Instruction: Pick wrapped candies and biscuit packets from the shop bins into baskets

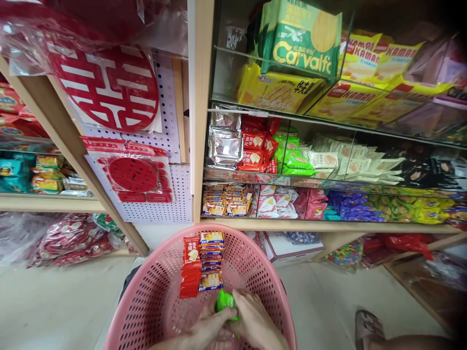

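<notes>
Both my hands are low inside a pink plastic basket (146, 287) with slotted walls. My left hand (209, 323) and my right hand (253, 311) meet around a green snack packet (225, 301), fingers closed on it from either side. Just beyond them, red snack packets (190, 255) lie in an overlapping column on the left. Right beside these runs a matching row of orange-and-blue biscuit packets (211, 262). My palms hide the lower part of the green packet and some of the basket floor.
Past the basket stands a glass-fronted shelf with green packets (295, 158), red packets (255, 148) and orange biscuit packets (226, 199). Red paper cut-outs (109, 87) hang on a pegboard at left. A white box (288, 248) sits under the shelf. A sandalled foot (368, 325) shows at lower right.
</notes>
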